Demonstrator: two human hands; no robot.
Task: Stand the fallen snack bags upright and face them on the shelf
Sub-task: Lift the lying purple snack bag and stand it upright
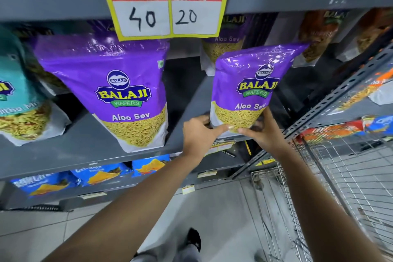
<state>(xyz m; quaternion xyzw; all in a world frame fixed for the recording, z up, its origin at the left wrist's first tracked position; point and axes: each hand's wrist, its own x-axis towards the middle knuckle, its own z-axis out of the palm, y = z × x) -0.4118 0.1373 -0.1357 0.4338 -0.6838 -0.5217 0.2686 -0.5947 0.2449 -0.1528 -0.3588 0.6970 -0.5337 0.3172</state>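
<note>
A purple Aloo Sev bag (251,87) stands upright near the front edge of the grey shelf (89,144), label facing me. My left hand (197,134) grips its lower left corner, thumb across the front. My right hand (263,132) holds its lower right side. A second, larger-looking purple Aloo Sev bag (119,91) stands upright to the left, untouched. A third purple bag (225,47) stands behind, partly hidden by the price sign.
A yellow price sign (165,10) hangs from the shelf above. A teal snack bag (19,95) stands at far left, orange bags (319,34) at back right. Blue bags (100,174) fill the lower shelf. A wire cart (340,176) is at right.
</note>
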